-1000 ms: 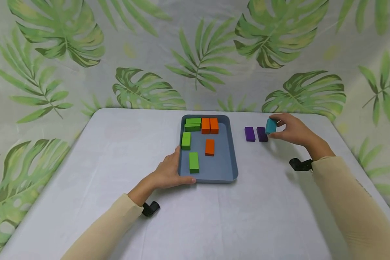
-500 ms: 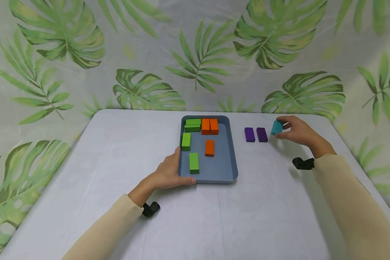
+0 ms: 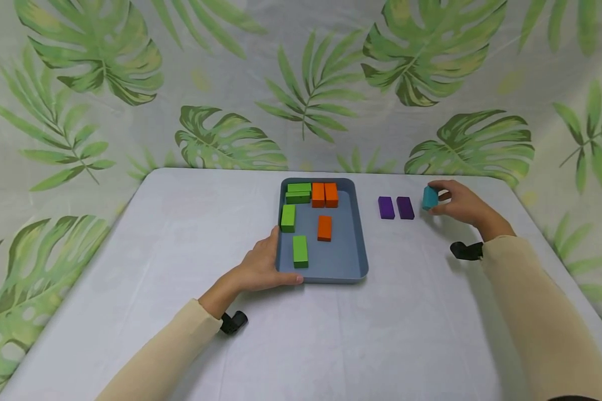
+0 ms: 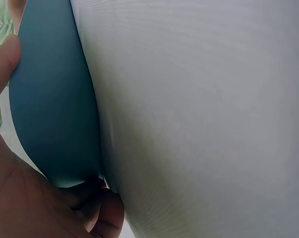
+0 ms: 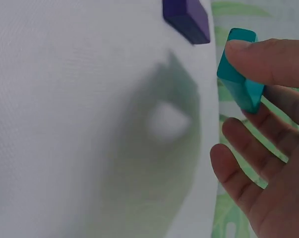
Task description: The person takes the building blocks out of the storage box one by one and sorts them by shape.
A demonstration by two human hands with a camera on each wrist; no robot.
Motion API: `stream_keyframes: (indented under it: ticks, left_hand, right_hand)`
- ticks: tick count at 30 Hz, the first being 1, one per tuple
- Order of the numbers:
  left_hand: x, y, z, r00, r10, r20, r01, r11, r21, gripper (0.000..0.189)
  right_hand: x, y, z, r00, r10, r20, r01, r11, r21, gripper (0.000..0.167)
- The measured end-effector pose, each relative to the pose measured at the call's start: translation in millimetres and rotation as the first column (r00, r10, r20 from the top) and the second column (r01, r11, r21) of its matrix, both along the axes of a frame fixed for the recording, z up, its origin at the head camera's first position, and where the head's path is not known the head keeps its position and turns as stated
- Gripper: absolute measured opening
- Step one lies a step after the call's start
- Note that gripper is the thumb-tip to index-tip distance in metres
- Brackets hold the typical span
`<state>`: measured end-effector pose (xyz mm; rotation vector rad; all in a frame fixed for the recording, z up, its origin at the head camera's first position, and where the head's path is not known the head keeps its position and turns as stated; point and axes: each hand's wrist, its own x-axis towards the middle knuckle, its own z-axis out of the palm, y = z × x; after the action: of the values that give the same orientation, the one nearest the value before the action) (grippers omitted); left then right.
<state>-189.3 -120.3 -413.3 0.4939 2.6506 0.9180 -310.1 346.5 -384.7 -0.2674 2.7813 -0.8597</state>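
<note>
Teal block [image 3: 429,198] is shifted right, away from nearer purple block [image 3: 405,208], pinched by right hand [image 3: 459,204]; best kept square, tray [image 3: 340,259] gripped by left hand [image 3: 257,266].

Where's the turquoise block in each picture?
Head: right of centre, the turquoise block is pinched in the right hand.
Left wrist: not in it.
Right wrist: upper right, between thumb and fingers.
Shared landmark: the white tablecloth shows in all three.

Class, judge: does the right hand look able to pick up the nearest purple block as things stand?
Probably not yet: the right hand pinches a teal block, though nothing else lies between it and that purple block.
</note>
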Motion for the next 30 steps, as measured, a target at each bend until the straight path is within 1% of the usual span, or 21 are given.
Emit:
stream_keyframes:
  ticks: [8,12,15,21,30]
  left_hand:
    - [0.0,0.1,0.4,1.000,-0.002,-0.012,0.002,1.000,0.003,0.125]
    - [0.2,0.0,-0.7,1.000,-0.010,-0.014,0.010,1.000,0.013,0.125]
    - [-0.3,0.5,0.3,1.000,-0.011,-0.018,0.011,1.000,0.011,0.126]
    - [-0.9,0.3,2.1,1.000,-0.006,-0.020,0.007,1.000,0.003,0.126]
    - [-0.9,0.7,0.0,1.000,-0.006,-0.013,0.006,1.000,0.003,0.125]
  right_hand:
    - [-1.5,0.0,-10.3,0.999,-0.011,0.043,0.011,1.000,0.003,0.075]
    - [-2.4,1.4,-14.6,0.999,-0.022,0.035,0.021,0.999,0.034,0.075]
    - [-4.1,3.5,-16.8,0.999,-0.034,0.027,0.032,0.998,0.049,0.076]
    - [-7.0,2.5,-19.0,0.998,-0.042,0.048,0.040,0.998,0.054,0.074]
    - [-9.8,3.0,-23.7,0.997,-0.039,0.068,0.034,0.996,0.077,0.073]
